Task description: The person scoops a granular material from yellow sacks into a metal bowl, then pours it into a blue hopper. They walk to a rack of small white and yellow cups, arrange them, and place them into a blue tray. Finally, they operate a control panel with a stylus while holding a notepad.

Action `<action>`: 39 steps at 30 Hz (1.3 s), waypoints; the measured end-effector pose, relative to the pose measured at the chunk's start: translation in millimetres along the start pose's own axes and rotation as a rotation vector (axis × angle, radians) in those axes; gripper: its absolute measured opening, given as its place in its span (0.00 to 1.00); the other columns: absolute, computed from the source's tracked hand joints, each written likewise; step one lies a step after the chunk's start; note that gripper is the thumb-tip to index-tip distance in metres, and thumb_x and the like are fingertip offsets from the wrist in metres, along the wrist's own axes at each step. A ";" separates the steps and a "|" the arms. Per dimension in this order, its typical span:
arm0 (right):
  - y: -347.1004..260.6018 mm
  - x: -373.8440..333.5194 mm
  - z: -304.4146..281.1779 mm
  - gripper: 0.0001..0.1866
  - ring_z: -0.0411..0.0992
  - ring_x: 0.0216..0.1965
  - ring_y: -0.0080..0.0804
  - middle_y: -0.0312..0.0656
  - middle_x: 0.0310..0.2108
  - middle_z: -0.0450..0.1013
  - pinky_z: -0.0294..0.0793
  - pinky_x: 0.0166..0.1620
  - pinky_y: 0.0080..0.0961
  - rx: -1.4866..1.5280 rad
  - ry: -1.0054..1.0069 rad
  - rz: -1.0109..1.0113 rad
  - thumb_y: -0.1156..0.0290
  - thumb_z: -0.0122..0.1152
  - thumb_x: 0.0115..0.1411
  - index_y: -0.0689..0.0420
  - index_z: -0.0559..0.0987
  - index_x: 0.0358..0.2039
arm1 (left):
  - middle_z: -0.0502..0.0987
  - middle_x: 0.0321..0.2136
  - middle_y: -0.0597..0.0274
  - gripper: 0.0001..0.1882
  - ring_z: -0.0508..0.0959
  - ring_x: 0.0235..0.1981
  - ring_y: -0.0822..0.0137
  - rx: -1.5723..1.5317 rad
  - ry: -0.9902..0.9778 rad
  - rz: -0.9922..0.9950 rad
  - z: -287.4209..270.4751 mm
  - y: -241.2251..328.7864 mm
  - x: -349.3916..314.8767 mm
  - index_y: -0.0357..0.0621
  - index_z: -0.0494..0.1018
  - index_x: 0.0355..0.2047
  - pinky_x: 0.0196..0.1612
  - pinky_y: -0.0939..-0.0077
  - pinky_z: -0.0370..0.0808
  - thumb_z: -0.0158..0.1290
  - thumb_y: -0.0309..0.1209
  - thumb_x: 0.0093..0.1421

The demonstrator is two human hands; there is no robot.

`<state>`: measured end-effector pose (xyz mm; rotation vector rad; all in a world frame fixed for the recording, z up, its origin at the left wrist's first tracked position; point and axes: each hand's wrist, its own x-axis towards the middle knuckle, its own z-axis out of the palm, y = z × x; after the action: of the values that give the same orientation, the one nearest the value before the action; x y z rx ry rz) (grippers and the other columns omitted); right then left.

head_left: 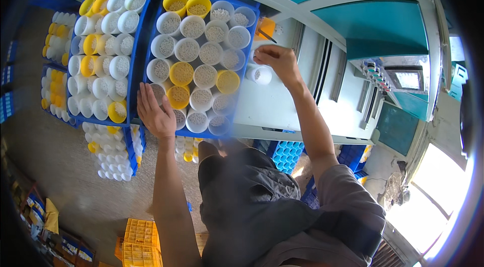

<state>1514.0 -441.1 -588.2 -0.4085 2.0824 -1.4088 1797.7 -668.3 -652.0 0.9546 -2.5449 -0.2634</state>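
A blue tray (149,55) in front of me holds rows of white and yellow cups, each with small whitish pellets inside. My left hand (157,116) lies with its fingers stretched out over the tray's near left edge, partly covering a cup there. To the right of the tray, my right hand (278,61) is closed in a pinch above the light worktop. Whatever its fingertips hold is too small to make out. Just below those fingertips, a single white cup (259,75) with pellets in it rests beside the tray.
An orange container (266,28) with a dark stick stands beyond my right hand. Another blue tray (139,25) of cups sits at the left, with more stacked past it. Teal machine panels (375,27) rise at the far right. Yellow crates (141,234) stand on the floor.
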 end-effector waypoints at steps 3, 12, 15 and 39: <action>24.0 -26.8 -15.4 0.10 0.82 0.35 0.30 0.45 0.33 0.82 0.82 0.43 0.21 -0.198 0.051 0.095 0.79 0.65 0.58 0.68 0.84 0.41 | 0.68 0.64 0.50 0.27 0.70 0.62 0.45 0.003 -0.005 -0.006 -0.1 0.6 -0.2 0.39 0.66 0.64 0.63 0.51 0.66 0.44 0.43 0.71; 71.8 -54.2 -30.3 0.12 0.82 0.32 0.28 0.44 0.29 0.83 0.79 0.39 0.22 -0.397 0.175 0.125 0.73 0.67 0.55 0.58 0.86 0.40 | 0.67 0.65 0.52 0.27 0.69 0.63 0.47 -0.017 0.021 0.007 4.1 -4.3 -2.7 0.42 0.65 0.65 0.64 0.52 0.65 0.46 0.42 0.70; 51.8 -55.8 -22.8 0.11 0.82 0.32 0.30 0.45 0.30 0.83 0.80 0.39 0.24 -0.495 0.178 0.046 0.74 0.66 0.56 0.58 0.86 0.41 | 0.67 0.65 0.53 0.27 0.69 0.63 0.47 0.000 -0.003 -0.006 4.7 -5.6 -3.6 0.43 0.65 0.65 0.64 0.53 0.65 0.46 0.41 0.70; 11.7 4.5 159.8 0.04 0.78 0.35 0.48 0.45 0.30 0.78 0.76 0.38 0.42 -0.964 -0.426 -0.253 0.73 0.59 0.53 0.56 0.80 0.23 | 0.68 0.65 0.54 0.27 0.70 0.62 0.48 0.001 -0.006 -0.052 3.2 -5.8 -3.4 0.44 0.67 0.64 0.63 0.52 0.66 0.49 0.41 0.67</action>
<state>1610.4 -556.7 -643.3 -1.2551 2.2422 -0.2654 1802.0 -670.3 -657.7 1.0235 -2.5284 -0.2806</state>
